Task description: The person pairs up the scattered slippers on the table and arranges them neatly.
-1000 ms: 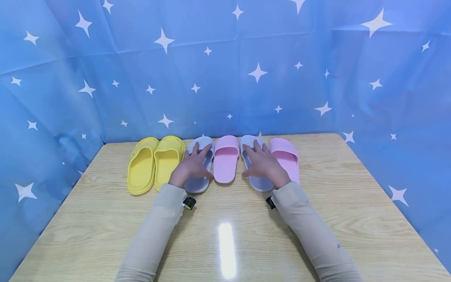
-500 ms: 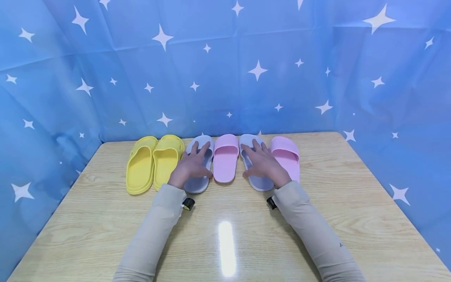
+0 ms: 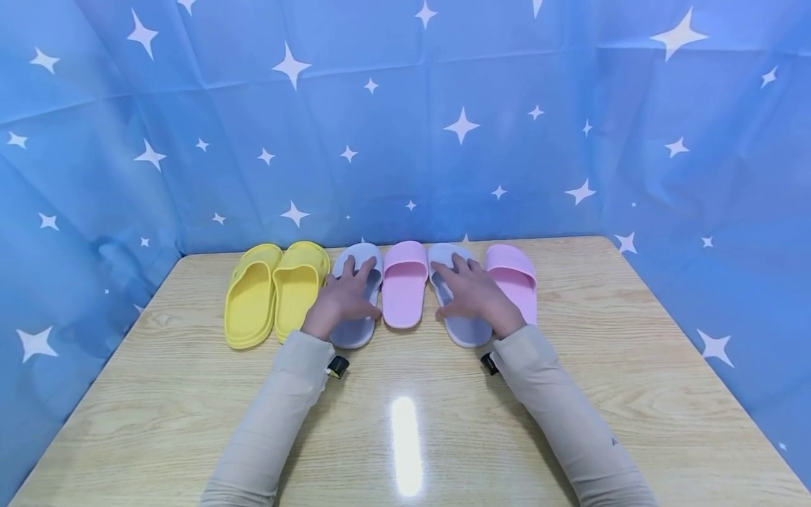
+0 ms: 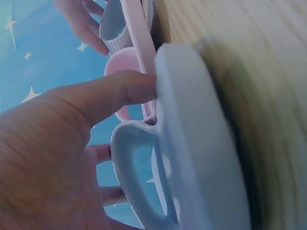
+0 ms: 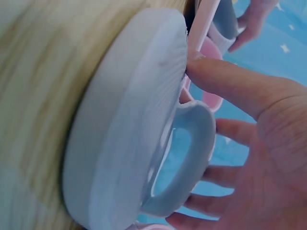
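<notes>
Two pale grey-blue slippers lie on the table among others in a row. My left hand spans the left grey-blue slipper, fingers over its strap and thumb against the edge of its sole. Over the right grey-blue slipper, my right hand holds in the same way, its thumb on the sole's inner edge. The other fingers reach behind the strap, so their tips are partly hidden. A pink slipper lies between the two hands.
A second pink slipper lies beside my right hand, partly covered by it. Two yellow clogs stand at the row's left end. The wooden table meets a blue star-patterned cloth at the back.
The right grey-blue slipper has shifted very slightly, its heel a little nearer to me. Both hands stay at their slippers. The view has drifted slightly.
</notes>
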Demonstrator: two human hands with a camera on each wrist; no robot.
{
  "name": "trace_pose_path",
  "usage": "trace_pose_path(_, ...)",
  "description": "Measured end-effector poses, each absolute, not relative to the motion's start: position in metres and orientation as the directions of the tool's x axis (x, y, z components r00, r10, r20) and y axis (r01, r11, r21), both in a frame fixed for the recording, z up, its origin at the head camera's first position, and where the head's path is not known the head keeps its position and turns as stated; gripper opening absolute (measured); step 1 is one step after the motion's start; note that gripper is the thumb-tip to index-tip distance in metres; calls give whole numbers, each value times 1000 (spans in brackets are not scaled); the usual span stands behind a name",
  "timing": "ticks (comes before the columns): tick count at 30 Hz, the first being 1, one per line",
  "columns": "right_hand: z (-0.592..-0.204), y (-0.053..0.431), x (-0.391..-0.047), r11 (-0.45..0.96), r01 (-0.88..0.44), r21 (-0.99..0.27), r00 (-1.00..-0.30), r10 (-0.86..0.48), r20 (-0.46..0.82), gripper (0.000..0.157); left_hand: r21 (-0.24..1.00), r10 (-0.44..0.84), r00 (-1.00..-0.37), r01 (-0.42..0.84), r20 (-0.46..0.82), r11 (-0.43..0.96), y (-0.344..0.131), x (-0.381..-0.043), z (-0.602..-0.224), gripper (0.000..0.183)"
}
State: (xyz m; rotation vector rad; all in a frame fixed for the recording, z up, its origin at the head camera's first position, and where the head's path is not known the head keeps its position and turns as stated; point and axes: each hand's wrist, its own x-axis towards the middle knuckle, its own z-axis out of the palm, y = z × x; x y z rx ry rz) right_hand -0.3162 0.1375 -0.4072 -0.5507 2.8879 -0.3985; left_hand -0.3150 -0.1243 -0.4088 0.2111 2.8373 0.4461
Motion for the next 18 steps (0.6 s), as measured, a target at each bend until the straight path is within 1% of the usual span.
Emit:
trace_pose_path(10, -406, 133, -313, 907, -318, -275, -921, -365, -140, 101, 311, 173, -957, 95, -234, 946, -123, -313, -406, 107)
trace_pose_path(18, -409, 131, -310, 909, -327, -260, -923, -366, -116, 99, 306, 160, -957, 81, -243, 949, -123, -313, -410, 105)
